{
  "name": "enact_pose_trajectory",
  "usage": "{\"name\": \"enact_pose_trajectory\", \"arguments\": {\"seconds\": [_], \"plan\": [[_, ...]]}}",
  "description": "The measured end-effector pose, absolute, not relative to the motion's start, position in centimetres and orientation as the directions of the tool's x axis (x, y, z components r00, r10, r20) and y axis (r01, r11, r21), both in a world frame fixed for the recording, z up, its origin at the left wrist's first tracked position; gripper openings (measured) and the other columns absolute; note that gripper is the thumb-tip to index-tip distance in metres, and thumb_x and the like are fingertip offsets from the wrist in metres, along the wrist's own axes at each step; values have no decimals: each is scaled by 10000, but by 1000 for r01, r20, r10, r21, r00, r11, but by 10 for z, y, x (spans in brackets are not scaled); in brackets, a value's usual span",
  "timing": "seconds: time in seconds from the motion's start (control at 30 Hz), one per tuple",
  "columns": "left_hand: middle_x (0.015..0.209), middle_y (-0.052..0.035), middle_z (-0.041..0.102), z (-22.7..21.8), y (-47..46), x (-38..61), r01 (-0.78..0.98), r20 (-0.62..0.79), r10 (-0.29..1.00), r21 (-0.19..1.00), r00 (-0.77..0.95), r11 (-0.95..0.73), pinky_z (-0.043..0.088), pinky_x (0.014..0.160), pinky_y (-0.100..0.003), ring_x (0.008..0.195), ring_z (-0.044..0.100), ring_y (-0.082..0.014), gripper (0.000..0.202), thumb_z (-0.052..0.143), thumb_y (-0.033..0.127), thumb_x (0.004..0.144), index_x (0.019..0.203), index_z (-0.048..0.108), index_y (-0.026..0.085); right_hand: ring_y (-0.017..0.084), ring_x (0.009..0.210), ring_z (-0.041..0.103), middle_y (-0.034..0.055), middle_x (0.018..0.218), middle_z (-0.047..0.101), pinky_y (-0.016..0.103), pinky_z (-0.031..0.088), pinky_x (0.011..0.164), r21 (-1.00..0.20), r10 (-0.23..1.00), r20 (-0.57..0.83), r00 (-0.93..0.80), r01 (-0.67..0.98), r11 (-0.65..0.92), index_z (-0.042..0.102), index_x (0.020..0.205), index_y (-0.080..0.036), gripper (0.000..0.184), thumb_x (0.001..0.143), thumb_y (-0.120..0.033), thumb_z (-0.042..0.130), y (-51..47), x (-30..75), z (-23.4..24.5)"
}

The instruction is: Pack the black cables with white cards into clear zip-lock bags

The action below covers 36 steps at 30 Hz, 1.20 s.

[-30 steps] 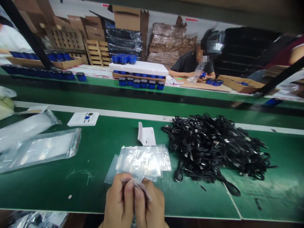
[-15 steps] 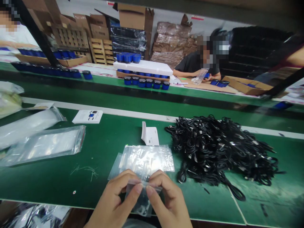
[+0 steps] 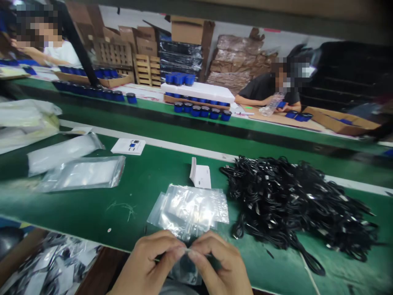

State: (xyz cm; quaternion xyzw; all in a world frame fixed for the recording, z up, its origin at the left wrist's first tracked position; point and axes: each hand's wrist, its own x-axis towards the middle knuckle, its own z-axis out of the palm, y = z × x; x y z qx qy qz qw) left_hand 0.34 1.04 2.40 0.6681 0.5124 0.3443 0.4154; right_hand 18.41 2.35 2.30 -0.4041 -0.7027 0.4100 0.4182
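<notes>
Cardboard cartons point(image 3: 187, 32) and wooden pallets point(image 3: 147, 69) crowd the far wall of this packing room, beyond two long green workbenches. Across the way, well ahead of the hands, a row of blue-topped jars point(image 3: 199, 111) stands below a white foam board point(image 3: 198, 91), and farther right a seated co-worker point(image 3: 264, 88) holds a plastic bottle point(image 3: 272, 104) over a sheet of cardboard. Another person in a white shirt point(image 3: 61, 53) sits far off to the left, behind more of those jars. On the near bench point(image 3: 92, 209), the two hands meet at the front edge, the left hand point(image 3: 147, 262) and the right hand point(image 3: 219, 262) close together, their fingertips pinching the top edge of a small clear zip bag point(image 3: 186, 266). That bag hangs just below and between them, with something dark inside, too blurred to name. Just ahead of the hands lies a stack of empty zip bags point(image 3: 187, 211), and a folded white leaflet point(image 3: 200, 174) sits beyond it. A big heap of black cables point(image 3: 294, 205) spreads to the right of the hands, while larger plastic bags point(image 3: 82, 174) and a white booklet point(image 3: 128, 146) lie off to the left.
</notes>
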Motion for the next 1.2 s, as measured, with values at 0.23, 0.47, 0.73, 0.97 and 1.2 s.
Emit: {"name": "enact_pose_trajectory", "arguments": {"seconds": [0.23,0.47,0.73,0.97,1.2], "plan": [[646,-17,682,13,-50,-1,386,-107,994,916,-35,112,480,609,-217,632,636,-158,393,458,404,917,683,702,204,164,626,691,8,696,733,212,510,593,-894,820,183,-542,256,368,705,764,-229,198,896,-258,561,9,176,-1],[775,10,749,-1,-101,-79,605,25,823,690,-568,397,552,678,-247,743,711,-194,404,408,478,895,835,717,224,204,790,707,73,966,735,267,554,731,-893,816,195,-545,245,377,654,1109,-248,279,884,-399,586,3,166,-7],[1072,-43,672,5,-86,-146,710,314,686,566,-656,419,510,864,-464,1011,649,-334,341,402,497,867,996,625,274,160,671,656,13,759,681,236,495,634,-735,767,309,-562,371,568,642,878,-238,129,924,-212,524,10,167,7],[988,-30,712,-13,6,-82,753,357,931,592,78,-289,549,815,-313,922,676,-217,160,562,362,856,880,684,262,225,741,626,70,818,634,342,520,646,-440,884,346,-315,778,449,580,849,-200,143,938,-215,469,29,164,20],[844,-100,659,-2,69,-51,862,236,971,486,29,-144,444,674,-440,800,579,-323,234,671,367,772,884,698,162,303,1012,606,132,1110,616,443,541,823,-257,892,330,-309,880,400,497,1225,-185,390,851,-194,605,42,171,-2]]}}
